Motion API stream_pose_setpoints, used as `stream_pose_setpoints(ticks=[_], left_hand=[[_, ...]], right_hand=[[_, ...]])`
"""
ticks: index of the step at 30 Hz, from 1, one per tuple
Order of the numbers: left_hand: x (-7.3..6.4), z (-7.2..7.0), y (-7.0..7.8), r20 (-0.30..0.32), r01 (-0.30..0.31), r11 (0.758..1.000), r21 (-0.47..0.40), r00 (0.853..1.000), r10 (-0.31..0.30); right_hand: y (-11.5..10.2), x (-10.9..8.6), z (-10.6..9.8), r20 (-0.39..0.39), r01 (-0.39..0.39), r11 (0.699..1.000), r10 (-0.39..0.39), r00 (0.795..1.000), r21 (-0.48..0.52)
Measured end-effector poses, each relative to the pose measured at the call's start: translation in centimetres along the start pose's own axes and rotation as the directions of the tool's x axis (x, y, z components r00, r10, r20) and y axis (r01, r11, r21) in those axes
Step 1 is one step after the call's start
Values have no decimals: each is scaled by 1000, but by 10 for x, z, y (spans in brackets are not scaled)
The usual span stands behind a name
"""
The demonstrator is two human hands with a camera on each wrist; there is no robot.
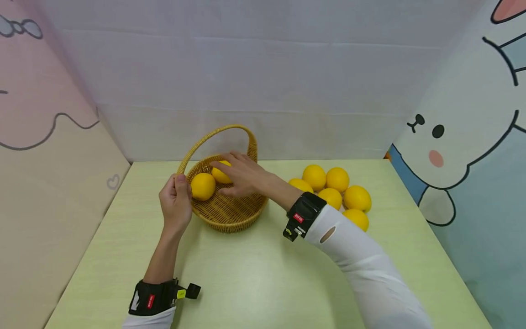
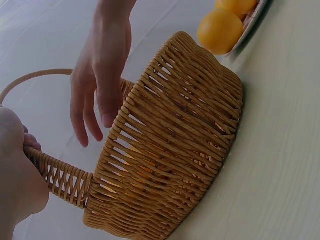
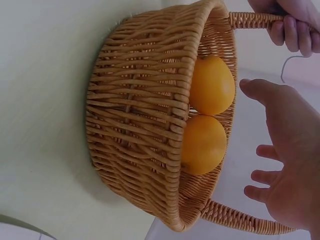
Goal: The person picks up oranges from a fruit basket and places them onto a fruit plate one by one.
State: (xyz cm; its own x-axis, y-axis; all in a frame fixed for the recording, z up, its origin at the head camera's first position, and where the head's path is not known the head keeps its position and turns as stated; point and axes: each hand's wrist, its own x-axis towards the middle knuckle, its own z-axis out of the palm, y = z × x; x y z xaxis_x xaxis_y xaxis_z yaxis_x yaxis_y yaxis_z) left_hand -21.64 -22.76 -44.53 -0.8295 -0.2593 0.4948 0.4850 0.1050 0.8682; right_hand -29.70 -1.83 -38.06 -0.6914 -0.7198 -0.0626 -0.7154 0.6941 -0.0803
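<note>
A woven wicker basket [image 1: 230, 224] stands on the table, its arched handle [image 1: 213, 132] rising above it. My left hand [image 1: 176, 201] grips the handle low on its left side. Inside lie two oranges, one orange [image 1: 203, 186] near the left rim and another orange [image 1: 221, 172] partly covered by my right hand [image 1: 244, 176]. That hand hovers over the basket opening, palm down with fingers extended. In the right wrist view, a gap shows between its fingers and both oranges [image 3: 212, 85], and it holds nothing.
To the right of the basket several more oranges [image 1: 356, 198] sit grouped on a plate, whose rim [image 2: 252, 22] shows in the left wrist view. My right forearm passes in front of some of them. A white cloth wall [image 1: 287, 132] closes off the table's [image 1: 242, 283] far edge.
</note>
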Motion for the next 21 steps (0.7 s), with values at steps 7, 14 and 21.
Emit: stream_pose_setpoints(ticks=[7, 14, 21], left_hand=[[2, 0, -3, 11, -16, 1000, 10, 1000, 16], [3, 0, -3, 14, -5, 1000, 2, 1000, 5], [3, 0, -2, 16, -11, 1000, 3, 1000, 11]], right_hand=[[0, 22, 0, 39, -18, 1000, 19, 999, -25], [1, 36, 5, 42, -38, 998, 40, 998, -54], [0, 46, 14, 82, -76, 995, 81, 993, -56]])
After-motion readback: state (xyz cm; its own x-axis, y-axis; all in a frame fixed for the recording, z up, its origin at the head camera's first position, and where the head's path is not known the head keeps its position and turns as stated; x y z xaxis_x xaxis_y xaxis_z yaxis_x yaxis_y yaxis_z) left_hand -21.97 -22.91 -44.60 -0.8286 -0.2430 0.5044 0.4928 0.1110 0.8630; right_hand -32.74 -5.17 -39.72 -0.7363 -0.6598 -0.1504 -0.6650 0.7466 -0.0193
